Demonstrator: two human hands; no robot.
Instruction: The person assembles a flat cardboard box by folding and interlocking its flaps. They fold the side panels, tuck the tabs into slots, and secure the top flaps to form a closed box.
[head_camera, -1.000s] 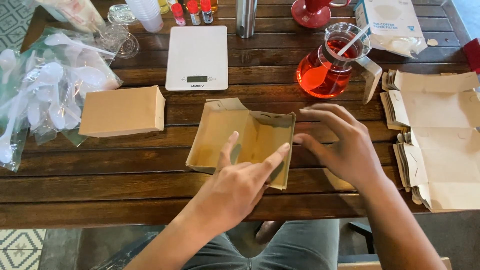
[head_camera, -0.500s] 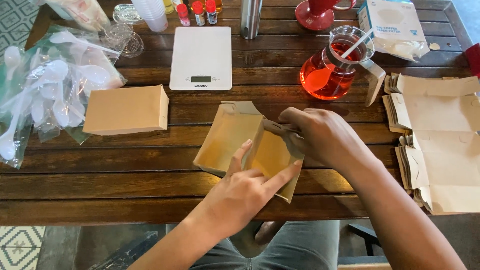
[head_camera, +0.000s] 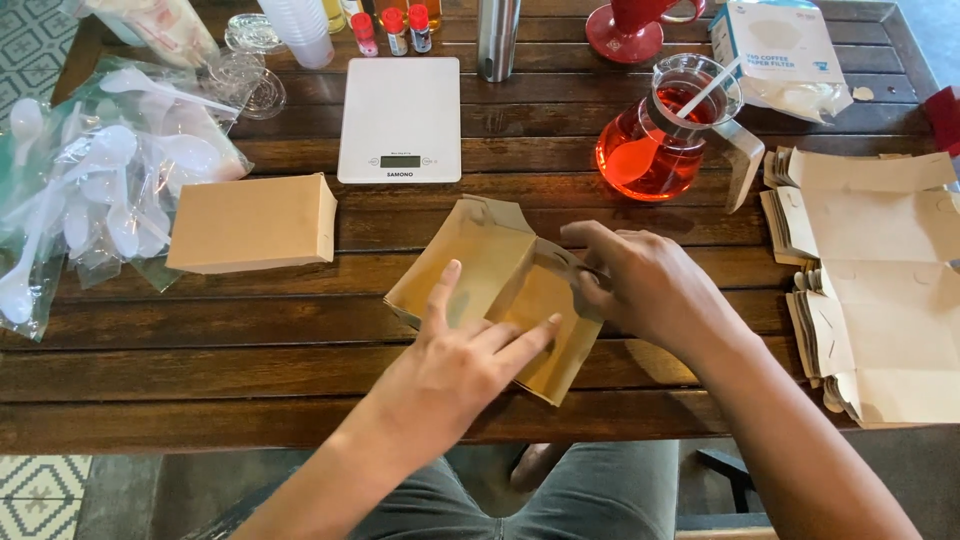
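Half-folded brown cardboard box (head_camera: 500, 290) at centre of dark slatted wooden table (head_camera: 250, 330), tilted. Left hand (head_camera: 465, 355) laid flat on its near panels, fingers spread. Right hand (head_camera: 645, 285) pinching the right-side flap. Finished brown box (head_camera: 250, 222) well apart at left; flat blanks (head_camera: 880, 280) at right.

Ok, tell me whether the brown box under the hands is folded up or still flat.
Partly folded: the brown box stands opened into walls, left hand pressing one panel, right hand gripping a flap.

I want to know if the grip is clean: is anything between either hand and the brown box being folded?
Nothing visible. The left hand lies flat on the half-folded brown box, and the right hand pinches its flap directly.
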